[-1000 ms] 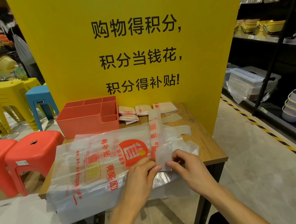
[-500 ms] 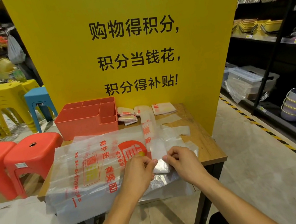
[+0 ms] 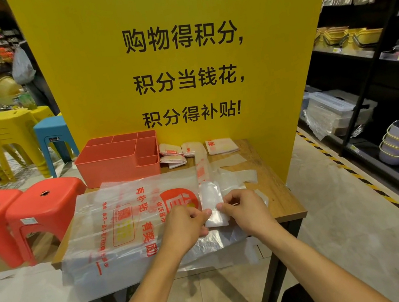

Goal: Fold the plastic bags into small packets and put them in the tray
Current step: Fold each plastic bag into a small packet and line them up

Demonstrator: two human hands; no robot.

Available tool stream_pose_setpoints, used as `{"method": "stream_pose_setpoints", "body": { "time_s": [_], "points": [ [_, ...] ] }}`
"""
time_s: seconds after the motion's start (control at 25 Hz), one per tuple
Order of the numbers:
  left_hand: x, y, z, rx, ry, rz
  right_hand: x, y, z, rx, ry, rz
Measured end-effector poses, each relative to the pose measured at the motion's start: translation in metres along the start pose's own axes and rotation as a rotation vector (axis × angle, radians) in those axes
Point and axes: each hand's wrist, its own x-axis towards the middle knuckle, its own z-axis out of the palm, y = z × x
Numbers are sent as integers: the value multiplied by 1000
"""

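Now hands [image 3: 216,213] higher on the strip [image 3: 211,201], fold taller

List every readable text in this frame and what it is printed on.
Yellow board: "购物得积分," "积分当钱花," "积分得补贴!"
Flat plastic bag: "有补贴" and "有奖励" in red.
Bag's smaller print and QR box: too small to read.
Folded packets, shelf tags, stool labels: unreadable.

we see bright even indoor light, soft glare on the yellow board [image 3: 170,4], blurred, bowed shelves either side
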Motion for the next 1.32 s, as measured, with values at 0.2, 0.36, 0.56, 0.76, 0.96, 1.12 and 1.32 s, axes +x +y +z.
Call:
{"method": "stream_pose_setpoints", "body": {
  "time_s": [0.2,0.36,0.56,0.76,0.96,1.12,1.32],
  "points": [
    [8,-4,-2,-28,-51,-67,10,1,-1,-13,-106,-19],
    [10,-2,-1,20,-56,-91,16,3,-1,-27,-149,-51],
    [17,-3,3,179,-65,-35,26,6,-2,110,-189,24],
    [26,-3,7,249,-33,-45,37,4,-1,55,-151,95],
    [29,1,8,414,139,143,39,2,6,-82,-103,37],
    [42,-3,5,357,110,252,35,-5,4,-174,-163,-5],
    [57,0,4,191,86,139,31,-10,2,-150,-207,29]
  ]
}}
